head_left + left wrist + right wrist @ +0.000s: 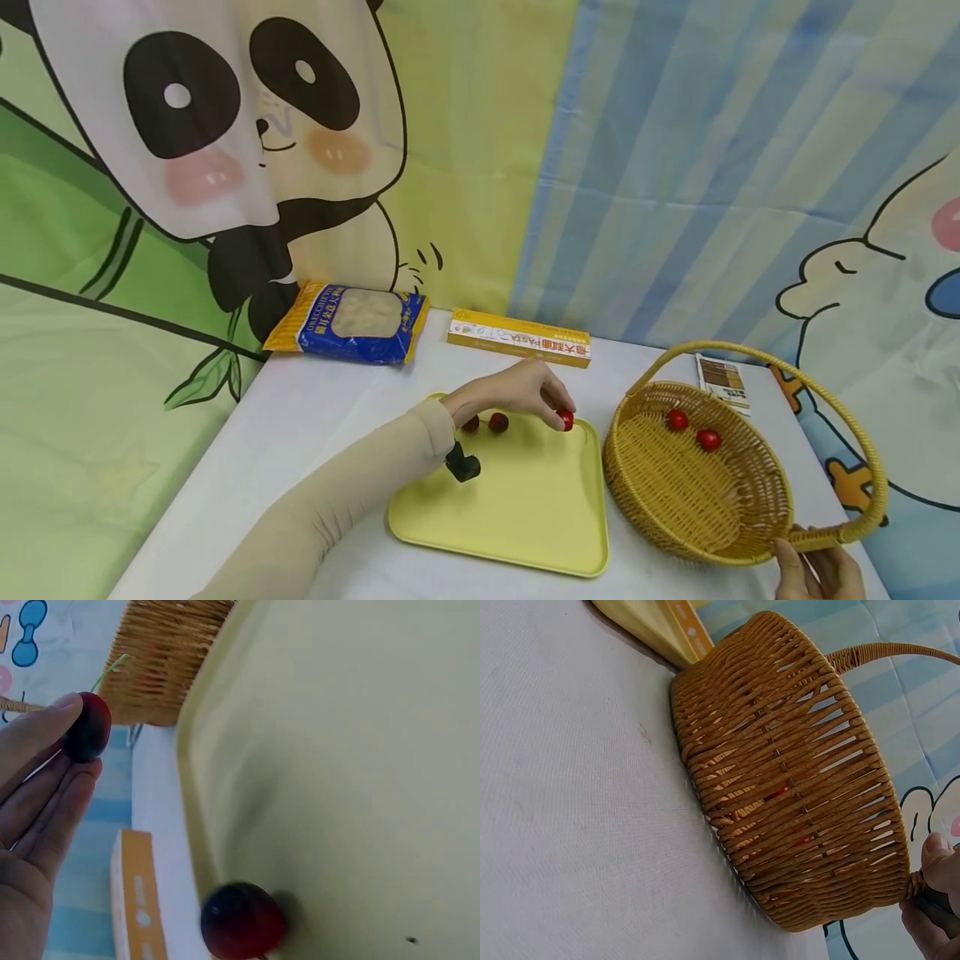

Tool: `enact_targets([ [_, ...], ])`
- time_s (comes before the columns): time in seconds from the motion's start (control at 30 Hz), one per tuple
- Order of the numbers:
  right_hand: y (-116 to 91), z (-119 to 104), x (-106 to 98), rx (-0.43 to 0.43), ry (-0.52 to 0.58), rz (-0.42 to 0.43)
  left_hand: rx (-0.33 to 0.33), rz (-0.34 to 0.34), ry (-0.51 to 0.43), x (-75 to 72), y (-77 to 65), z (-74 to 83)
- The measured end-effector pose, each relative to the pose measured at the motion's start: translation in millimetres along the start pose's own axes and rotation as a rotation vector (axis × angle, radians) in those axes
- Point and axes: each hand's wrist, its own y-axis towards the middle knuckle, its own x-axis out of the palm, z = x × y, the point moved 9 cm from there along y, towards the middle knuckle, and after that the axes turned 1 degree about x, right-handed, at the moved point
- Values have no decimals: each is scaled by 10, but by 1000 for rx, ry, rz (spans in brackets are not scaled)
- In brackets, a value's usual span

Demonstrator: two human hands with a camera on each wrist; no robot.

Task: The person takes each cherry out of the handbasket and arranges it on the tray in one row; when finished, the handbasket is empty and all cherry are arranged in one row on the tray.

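Above the far right corner of the yellow tray [525, 508], my left hand [517, 390] pinches a red cherry [566, 419] between thumb and fingertips. In the left wrist view the pinched cherry [88, 729] has a thin green stem. Two dark red cherries, one cherry [498, 422] plain to see and another cherry [470, 425] partly hidden by the wrist, lie on the tray's far side. My right hand [817, 568] grips the wicker basket [633, 496] at the near foot of its handle. Inside the basket are two red cherries [677, 419].
Behind the tray lie a blue and orange pasta bag [365, 323] and a long pasta box [519, 337]. A small printed packet [723, 382] lies behind the basket, partly covered by it. A cartoon curtain [480, 150] hangs along the back of the white table [292, 417].
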Motion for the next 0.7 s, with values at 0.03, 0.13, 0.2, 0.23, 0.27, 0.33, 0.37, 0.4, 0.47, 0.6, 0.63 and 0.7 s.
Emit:
enact_targets([
  [0.03,-5,2,-4,0,-3,-1,-8,3,-1,-1,-29,-48],
  [0.13,-18,-1,-20,-4,-8,8,-34,14,5,-6,-112,-176],
  [0.2,-25,-11,-23,-13,-15,7,-52,25,15,-12,-162,-256],
  [0.23,-29,-21,-25,-22,-15,9,-59,29,23,-13,-186,-291],
  [0.27,-34,-24,-26,-23,-13,10,-65,33,33,-15,-210,-320],
  [0.33,-44,-31,-29,-29,-9,15,-76,40,48,-16,-251,-375],
  [0.37,-50,-32,-31,-30,-8,17,-79,40,55,-12,-267,-397],
  [0.4,-57,-29,-34,-28,-8,21,-83,38,59,-5,-281,-418],
  [0.47,-70,-18,-38,-19,-9,30,-91,32,61,13,-307,-452],
  [0.6,-81,14,-26,14,-21,26,-105,28,70,28,-345,-491],
  [0.63,-77,17,-20,20,-20,23,-107,29,74,27,-354,-494],
  [0.7,-72,21,-8,29,-22,15,-111,30,70,22,-373,-495],
])
